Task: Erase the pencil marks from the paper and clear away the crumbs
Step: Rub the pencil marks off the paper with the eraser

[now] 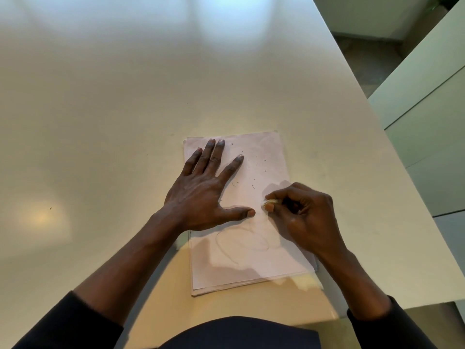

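– Two hands work here. Our left hand [201, 195] lies flat on the paper [251, 270] with its fingers straight and spread. Our right hand [302, 212] pinches a small pale eraser [268, 203] between the thumb and curled fingers, and the eraser's tip is on the sheet just beside the left thumb.

– And the pencil marks [241, 241]?

– A faint loop on the near side of both hands, between the wrists. We think it is not yet erased. Dark crumbs [253, 186] lie between the left forefinger and the right hand.

– What can go wrong for us?

– The paper is the top sheet of a loose pile on the smooth table [125, 122]. If we rub at the loop while the left hand presses only the far part, the near part may slide, wrinkle or even tear.

– So we should bring the left hand nearer to the loop?

– Yes. Also, the eraser is very small, so if we press hard it can slip out of the fingers. And if the left palm drags over the crumbs, it may smear grey on the clean sheet.
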